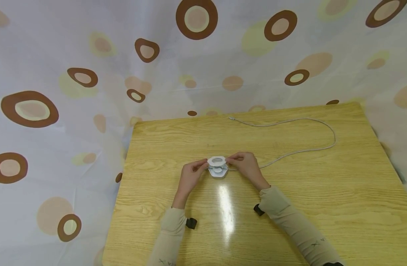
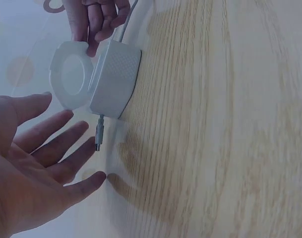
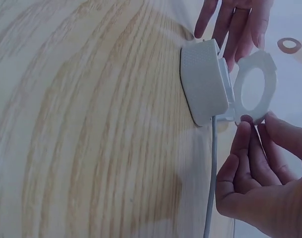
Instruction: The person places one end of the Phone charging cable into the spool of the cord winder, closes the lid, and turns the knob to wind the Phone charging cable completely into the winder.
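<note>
A white hexagonal cable case [image 1: 218, 173] sits on the table with its lid [image 1: 217, 161] raised upright at the far side. The lid has an oval window. My right hand [image 1: 249, 165] pinches the lid's right edge between thumb and index finger, shown close in the right wrist view [image 3: 262, 173]. On the other side, my left hand [image 1: 191, 176] has its fingers spread and fairly straight, with thumb and index fingertips right at the lid's left edge. A short cable plug [image 2: 99, 133] sticks out of the case toward the left fingers. Inside the case shows a round white piece.
From the case's right side a thin pale cable [image 1: 299, 151] runs out, loops round on the right and ends in a connector [image 1: 232, 118] near the table's back edge. Behind the wooden table [image 1: 157, 155] hangs a patterned sheet [image 1: 196, 74].
</note>
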`<state>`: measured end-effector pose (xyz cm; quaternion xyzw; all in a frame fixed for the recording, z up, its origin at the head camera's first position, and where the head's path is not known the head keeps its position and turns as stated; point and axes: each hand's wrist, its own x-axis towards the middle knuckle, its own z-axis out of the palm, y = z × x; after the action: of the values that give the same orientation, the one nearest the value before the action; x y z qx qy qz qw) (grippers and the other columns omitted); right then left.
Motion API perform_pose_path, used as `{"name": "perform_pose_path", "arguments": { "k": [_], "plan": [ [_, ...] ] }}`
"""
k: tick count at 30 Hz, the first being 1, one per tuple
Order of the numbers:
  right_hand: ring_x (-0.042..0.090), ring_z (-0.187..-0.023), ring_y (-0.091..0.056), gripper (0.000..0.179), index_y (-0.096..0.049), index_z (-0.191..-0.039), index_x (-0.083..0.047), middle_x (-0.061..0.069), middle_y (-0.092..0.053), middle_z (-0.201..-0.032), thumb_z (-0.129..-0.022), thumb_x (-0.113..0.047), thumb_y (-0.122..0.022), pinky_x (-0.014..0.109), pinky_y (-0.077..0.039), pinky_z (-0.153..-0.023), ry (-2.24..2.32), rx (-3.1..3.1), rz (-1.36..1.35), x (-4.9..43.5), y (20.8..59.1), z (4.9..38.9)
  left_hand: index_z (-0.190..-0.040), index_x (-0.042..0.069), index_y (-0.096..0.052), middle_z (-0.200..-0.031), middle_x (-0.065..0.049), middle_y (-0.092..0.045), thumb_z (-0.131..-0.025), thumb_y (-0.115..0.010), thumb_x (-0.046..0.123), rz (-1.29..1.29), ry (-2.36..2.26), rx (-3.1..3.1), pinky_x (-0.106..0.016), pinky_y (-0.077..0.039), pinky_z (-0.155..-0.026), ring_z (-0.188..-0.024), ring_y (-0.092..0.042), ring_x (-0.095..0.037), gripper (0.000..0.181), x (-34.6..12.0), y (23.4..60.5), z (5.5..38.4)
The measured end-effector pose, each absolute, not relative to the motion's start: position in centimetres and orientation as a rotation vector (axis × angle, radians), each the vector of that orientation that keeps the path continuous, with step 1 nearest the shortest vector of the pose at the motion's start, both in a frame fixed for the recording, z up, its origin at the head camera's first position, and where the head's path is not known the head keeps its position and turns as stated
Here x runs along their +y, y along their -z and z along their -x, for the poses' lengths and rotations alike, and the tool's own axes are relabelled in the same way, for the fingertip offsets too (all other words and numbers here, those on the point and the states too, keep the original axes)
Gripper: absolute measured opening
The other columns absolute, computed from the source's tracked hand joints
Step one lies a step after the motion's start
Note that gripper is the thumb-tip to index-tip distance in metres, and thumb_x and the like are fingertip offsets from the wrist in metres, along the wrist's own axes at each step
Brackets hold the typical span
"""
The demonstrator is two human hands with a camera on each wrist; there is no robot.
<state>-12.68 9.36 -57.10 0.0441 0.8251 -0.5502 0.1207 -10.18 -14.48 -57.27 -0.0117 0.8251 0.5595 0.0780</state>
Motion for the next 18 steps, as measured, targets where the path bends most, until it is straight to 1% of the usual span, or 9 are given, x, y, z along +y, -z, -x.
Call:
{"name": "perform_pose_path", "arguments": {
  "k": [2, 5, 8, 12, 15, 18],
  "plan": [
    [0.029, -0.105, -0.077, 0.023, -0.081, -0.104, -0.003, 0.015, -0.081, -0.111, -0.095, -0.023, -0.081, 0.034, -0.059, -0.090, 1.624, 2.387, -0.131, 9.3, 57.2, 12.6, -0.123, 0.005, -0.078, -0.135, -0.012, -0.074, -0.102, -0.073, 0.029, 0.039, -1.691, 2.464, -0.049, -0.053, -0.112, -0.129, -0.069, -0.031, 0.032, -14.5, 57.3, 10.1],
    [0.026, -0.103, -0.077, 0.022, -0.080, -0.106, -0.003, 0.016, -0.081, -0.110, -0.095, -0.022, -0.080, 0.027, -0.057, -0.086, 1.629, 2.377, -0.114, 9.3, 57.4, 12.5, -0.120, 0.004, -0.079, -0.135, -0.014, -0.074, -0.100, -0.075, 0.026, 0.026, -1.700, 2.471, -0.049, -0.054, -0.112, -0.130, -0.069, -0.033, 0.030, -14.4, 57.4, 9.9],
    [0.022, -0.099, -0.076, 0.019, -0.080, -0.105, -0.006, 0.014, -0.081, -0.106, -0.096, -0.023, -0.080, 0.025, -0.055, -0.084, 1.622, 2.398, -0.096, 9.2, 57.4, 12.2, -0.119, 0.004, -0.079, -0.133, -0.015, -0.075, -0.099, -0.076, 0.023, 0.020, -1.685, 2.492, -0.049, -0.054, -0.111, -0.130, -0.068, -0.034, 0.028, -14.3, 57.4, 9.9],
    [0.021, -0.096, -0.075, 0.015, -0.079, -0.103, -0.007, 0.011, -0.080, -0.103, -0.097, -0.021, -0.078, 0.031, -0.058, -0.085, 1.580, 2.479, -0.021, 8.9, 57.1, 11.9, -0.119, 0.004, -0.080, -0.132, -0.014, -0.075, -0.099, -0.076, 0.021, 0.016, -1.661, 2.518, -0.050, -0.053, -0.111, -0.130, -0.068, -0.033, 0.026, -14.1, 57.4, 9.8],
    [0.023, -0.095, -0.074, 0.012, -0.077, -0.101, -0.006, 0.011, -0.078, -0.100, -0.097, -0.017, -0.077, 0.038, -0.060, -0.086, 1.515, 2.561, 0.042, 8.7, 56.7, 11.7, -0.119, 0.004, -0.079, -0.133, -0.014, -0.075, -0.099, -0.075, 0.020, 0.012, -1.651, 2.518, -0.050, -0.053, -0.112, -0.131, -0.067, -0.033, 0.026, -14.0, 57.4, 9.7],
    [0.025, -0.093, -0.073, 0.011, -0.076, -0.101, -0.004, 0.013, -0.077, -0.099, -0.097, -0.014, -0.076, 0.042, -0.060, -0.086, 1.463, 2.598, 0.073, 8.4, 56.4, 11.6, -0.121, 0.003, -0.079, -0.135, -0.015, -0.073, -0.100, -0.074, 0.020, 0.009, -1.643, 2.500, -0.048, -0.053, -0.112, -0.132, -0.067, -0.034, 0.027, -13.9, 57.4, 9.6]
  ]
}}
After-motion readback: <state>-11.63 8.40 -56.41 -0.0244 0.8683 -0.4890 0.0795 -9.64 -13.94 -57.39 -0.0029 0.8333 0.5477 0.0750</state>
